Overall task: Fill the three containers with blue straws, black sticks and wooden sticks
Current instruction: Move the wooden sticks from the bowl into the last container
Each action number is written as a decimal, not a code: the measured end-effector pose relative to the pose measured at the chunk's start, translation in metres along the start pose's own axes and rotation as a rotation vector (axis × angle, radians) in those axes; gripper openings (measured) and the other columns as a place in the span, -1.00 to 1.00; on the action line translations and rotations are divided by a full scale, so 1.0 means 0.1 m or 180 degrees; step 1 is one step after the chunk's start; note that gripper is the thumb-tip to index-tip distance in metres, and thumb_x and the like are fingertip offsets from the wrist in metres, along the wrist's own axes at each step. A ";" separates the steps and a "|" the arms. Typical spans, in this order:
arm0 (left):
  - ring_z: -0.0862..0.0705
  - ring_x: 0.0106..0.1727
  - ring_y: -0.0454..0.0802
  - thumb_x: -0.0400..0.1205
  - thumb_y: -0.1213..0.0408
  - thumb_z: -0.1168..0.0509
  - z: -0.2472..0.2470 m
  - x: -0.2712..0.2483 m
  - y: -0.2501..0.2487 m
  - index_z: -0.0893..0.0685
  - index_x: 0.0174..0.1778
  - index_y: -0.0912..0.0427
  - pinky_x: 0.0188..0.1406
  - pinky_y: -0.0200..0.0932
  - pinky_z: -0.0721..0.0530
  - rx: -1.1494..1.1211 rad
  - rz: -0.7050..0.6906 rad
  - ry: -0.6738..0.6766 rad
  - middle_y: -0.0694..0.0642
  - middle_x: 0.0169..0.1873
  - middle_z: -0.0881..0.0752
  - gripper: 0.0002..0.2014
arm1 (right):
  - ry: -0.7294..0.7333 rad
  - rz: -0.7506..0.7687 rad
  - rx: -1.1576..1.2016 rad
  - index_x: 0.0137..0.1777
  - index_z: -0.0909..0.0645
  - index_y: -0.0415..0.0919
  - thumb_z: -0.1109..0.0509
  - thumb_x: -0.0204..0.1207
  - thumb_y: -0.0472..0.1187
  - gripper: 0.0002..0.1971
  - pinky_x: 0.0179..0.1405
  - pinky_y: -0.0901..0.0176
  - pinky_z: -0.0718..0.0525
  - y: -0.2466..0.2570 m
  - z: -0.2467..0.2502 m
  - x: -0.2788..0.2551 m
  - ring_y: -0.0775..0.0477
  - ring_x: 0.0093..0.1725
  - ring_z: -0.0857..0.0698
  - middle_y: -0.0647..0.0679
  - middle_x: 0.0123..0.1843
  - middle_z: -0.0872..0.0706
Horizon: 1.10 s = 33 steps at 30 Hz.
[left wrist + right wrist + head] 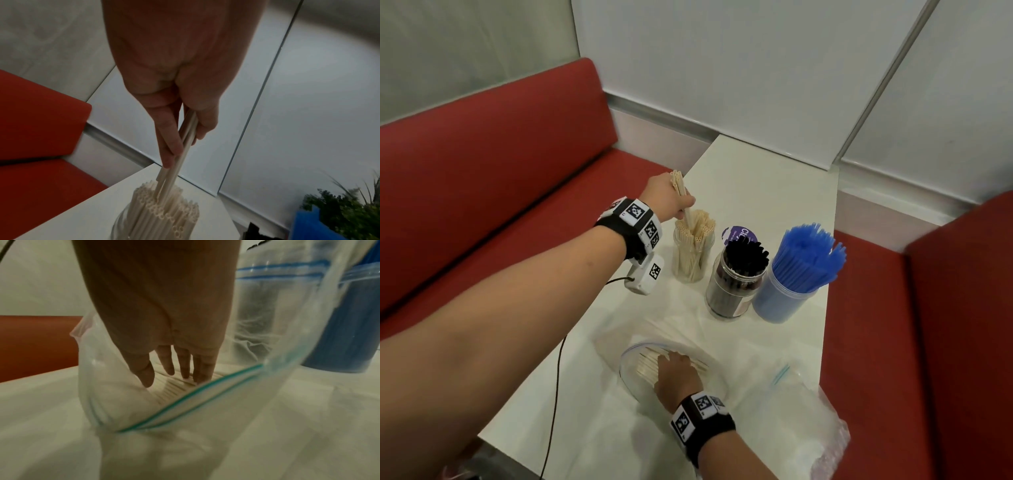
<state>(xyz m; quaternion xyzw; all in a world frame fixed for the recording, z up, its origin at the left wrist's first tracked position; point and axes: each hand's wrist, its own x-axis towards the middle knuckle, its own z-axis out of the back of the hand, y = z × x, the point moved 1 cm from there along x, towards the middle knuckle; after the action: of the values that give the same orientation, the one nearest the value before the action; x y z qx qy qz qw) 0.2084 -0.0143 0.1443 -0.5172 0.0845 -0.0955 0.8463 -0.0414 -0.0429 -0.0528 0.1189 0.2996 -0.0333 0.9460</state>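
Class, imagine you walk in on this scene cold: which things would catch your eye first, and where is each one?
Likely the fan of blue straws in the container at the table's right edge, vivid against the red bench beyond. Next, the left hand pinching a few wooden sticks over the packed glass jar, far left. Nearer, the right hand reaches into a clear zip bag.

purple lid (pixel 740 234) | white letters, perhaps "Cl" | rest unreadable

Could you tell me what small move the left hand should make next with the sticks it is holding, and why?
Probably lower and release: the left hand pinches a few wooden sticks whose lower ends already sit among the ones packed in the glass jar.
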 end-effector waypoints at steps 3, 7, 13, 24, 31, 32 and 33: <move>-0.86 -0.30 0.09 0.49 0.33 -0.51 -0.08 0.08 0.07 -0.75 -0.16 0.35 -0.09 0.10 -0.85 0.0202 -0.0008 0.0158 0.19 -0.26 -0.84 -0.85 | -0.0233 -0.0073 0.0086 0.69 -0.22 -0.21 -0.18 0.73 -0.24 -0.46 0.58 -0.18 -0.37 -0.06 -0.04 0.06 -0.31 0.64 -0.32 -0.25 0.67 -0.34; -0.83 -0.38 -0.02 0.54 0.26 -0.52 -0.22 0.12 0.14 -0.77 -0.09 0.30 -0.31 -0.18 -0.83 0.0585 -0.0012 0.0480 0.17 -0.28 -0.84 -0.83 | -0.0408 -0.0055 0.0059 0.66 -0.27 -0.19 -0.19 0.71 -0.28 -0.49 0.59 -0.22 -0.30 -0.09 -0.08 0.10 -0.32 0.60 -0.38 -0.23 0.63 -0.42; -0.69 0.26 0.22 0.48 -0.16 -0.51 -0.36 0.20 0.28 -0.57 0.38 0.28 0.20 0.01 -0.65 0.1336 -0.0150 0.0545 0.29 0.24 -0.67 -0.29 | -0.0506 0.0143 0.0002 0.55 -0.43 -0.23 -0.13 0.74 -0.36 -0.61 0.57 -0.10 -0.38 -0.18 -0.13 0.18 -0.27 0.51 -0.54 -0.23 0.51 -0.59; -0.13 0.71 0.21 0.81 -0.06 -0.01 -0.69 0.34 0.37 -0.25 0.71 0.13 0.60 0.31 -0.25 0.2577 -0.1457 0.0720 0.15 0.67 -0.28 -0.43 | -0.0490 0.0120 0.0052 0.62 -0.35 -0.28 -0.08 0.80 -0.28 -0.59 0.63 -0.17 -0.26 -0.13 -0.10 0.16 -0.30 0.59 -0.44 -0.30 0.59 -0.47; 0.27 0.74 0.20 0.71 -0.33 0.13 -0.78 0.29 0.53 0.19 0.76 0.02 0.58 0.51 0.12 0.2559 -0.0913 0.0839 -0.04 0.76 0.15 -0.20 | -0.0034 0.0179 0.0406 0.49 -0.53 -0.33 -0.10 0.82 -0.24 -0.65 0.51 -0.10 -0.45 -0.12 -0.01 0.15 -0.28 0.46 -0.60 -0.31 0.46 -0.62; 0.29 0.74 0.17 0.72 -0.31 0.17 -0.79 0.28 0.52 0.20 0.76 0.02 0.60 0.50 0.13 0.2704 -0.1128 0.0814 -0.05 0.76 0.17 -0.23 | 0.0016 0.0152 0.0435 0.50 -0.51 -0.34 -0.09 0.82 -0.23 -0.64 0.53 -0.10 -0.42 -0.11 0.01 0.15 -0.28 0.48 -0.58 -0.32 0.49 -0.59; 0.30 0.74 0.14 0.73 -0.29 0.21 -0.80 0.27 0.54 0.19 0.76 0.01 0.61 0.50 0.15 0.2924 -0.1307 0.0886 -0.06 0.76 0.18 -0.26 | 0.0027 0.0126 0.0440 0.51 -0.51 -0.35 -0.09 0.83 -0.23 -0.64 0.54 -0.10 -0.41 -0.10 0.03 0.14 -0.29 0.49 -0.57 -0.32 0.50 -0.59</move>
<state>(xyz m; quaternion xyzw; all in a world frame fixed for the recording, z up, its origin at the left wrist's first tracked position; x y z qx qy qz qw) 0.2189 -0.0654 0.0592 -0.0809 0.0423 -0.3546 0.9306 -0.0291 -0.0536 -0.0603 0.1901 0.2982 -0.0347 0.9347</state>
